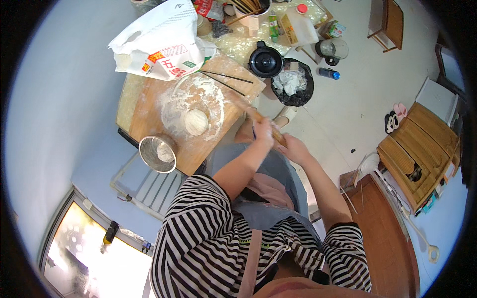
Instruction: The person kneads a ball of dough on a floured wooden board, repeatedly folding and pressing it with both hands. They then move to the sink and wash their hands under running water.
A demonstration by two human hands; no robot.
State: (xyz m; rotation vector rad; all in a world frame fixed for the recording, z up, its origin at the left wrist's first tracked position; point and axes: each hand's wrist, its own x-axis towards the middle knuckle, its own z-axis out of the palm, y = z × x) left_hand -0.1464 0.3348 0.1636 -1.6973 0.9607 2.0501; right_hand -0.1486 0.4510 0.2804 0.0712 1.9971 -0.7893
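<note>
My left hand [264, 131] and my right hand [296, 149] are both closed around a wooden rolling pin [278, 137], held off the right edge of the board. The pin's far end is blurred. A smooth round lump of dough [196, 122] rests on the wooden board [192, 158] within a patch of scattered white flour [175, 108]. At the board's near left corner is a metal bowl [145, 153] with a whitish mass [164, 152] in it, dough or flour. Two dark chopsticks [227, 77] lie at the board's far side.
A large white printed bag [158, 41] covers the board's far left corner. Behind it are a plastic jug [300, 29] and a utensil tub [253, 20]. A black lid [266, 59] sits beside a black-lined bin [294, 100]. A blue bottle [328, 73] is on the floor.
</note>
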